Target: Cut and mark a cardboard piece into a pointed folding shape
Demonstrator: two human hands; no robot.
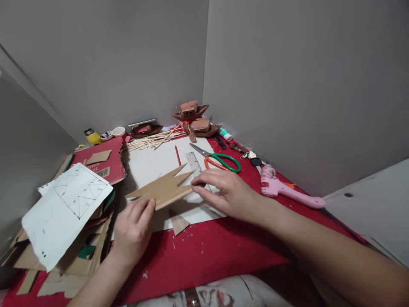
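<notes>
A brown cardboard piece (166,186) with pointed notches at both ends is held above a white sheet (150,164). My left hand (136,224) pinches its near left edge. At the right end, my right hand (223,189) has thumb and fingers closed on a point of the cardboard. A small cardboard triangle (179,223) lies below it at the sheet's near edge. Just beyond my right hand are scissors (228,163) with green and orange handles and a metal ruler (193,163). A red pencil (177,155) rests on the sheet.
Left, a drawn paper pattern (75,200) tops stacked cardboard (108,213). Thin sticks (153,141), model boats (201,126), a cup (118,132) and a yellow bottle (93,137) stand behind. A pink glue gun (287,191) lies right on the red cloth (204,256).
</notes>
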